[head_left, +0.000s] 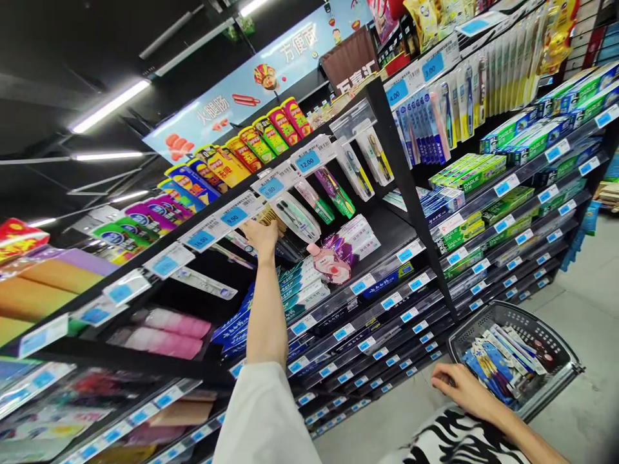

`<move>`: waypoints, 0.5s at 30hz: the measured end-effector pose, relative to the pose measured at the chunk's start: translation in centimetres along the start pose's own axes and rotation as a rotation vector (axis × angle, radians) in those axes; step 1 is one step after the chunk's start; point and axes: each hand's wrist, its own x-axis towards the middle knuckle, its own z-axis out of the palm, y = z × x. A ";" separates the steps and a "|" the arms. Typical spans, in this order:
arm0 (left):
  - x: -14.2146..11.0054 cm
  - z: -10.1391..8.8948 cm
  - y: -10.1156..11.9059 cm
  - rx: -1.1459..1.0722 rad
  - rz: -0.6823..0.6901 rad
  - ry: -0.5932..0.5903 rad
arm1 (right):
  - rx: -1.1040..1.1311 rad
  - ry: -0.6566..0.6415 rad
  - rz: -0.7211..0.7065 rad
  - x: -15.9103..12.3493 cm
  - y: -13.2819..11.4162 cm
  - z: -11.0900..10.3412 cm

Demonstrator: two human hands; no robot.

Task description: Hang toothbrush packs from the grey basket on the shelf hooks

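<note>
My left hand (pixel 264 237), on an outstretched arm in a white sleeve, is up at a row of hanging toothbrush packs. Its fingers close around the top of a dark and gold toothbrush pack (pixel 290 245), still among the others on the hook; the fingertips are partly hidden. Just right of it hangs a white and green toothbrush pack (pixel 297 218). Low on the right, my right hand (pixel 454 385) is curled beside a black shopping basket (pixel 556 328). Something dark shows in its fingers, too small to name. Several packaged items (pixel 503 361), some of them toothbrush packs, lie in the basket.
Below my left hand, toothpaste boxes (pixel 302 283) and a pink bottle (pixel 331 264) stand on the shelf. A black upright (pixel 411 180) divides the shelving. More toothbrushes (pixel 469 96) and green toothpaste boxes (pixel 469 171) fill the right section. Chip canisters (pixel 264 138) line the top.
</note>
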 end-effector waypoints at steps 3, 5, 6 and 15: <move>0.2 0.3 -0.2 0.043 -0.015 0.065 | 0.002 0.012 0.011 -0.2 -0.1 -0.4; 0.2 0.5 -0.5 0.044 0.007 0.072 | -0.002 0.027 0.023 -0.3 -0.2 -0.7; 0.2 0.6 -0.6 0.042 0.016 0.072 | -0.002 0.032 0.025 -0.4 -0.2 -0.8; 0.1 -0.8 -0.4 0.025 0.119 0.058 | 0.010 0.004 -0.010 -0.2 0.4 -0.6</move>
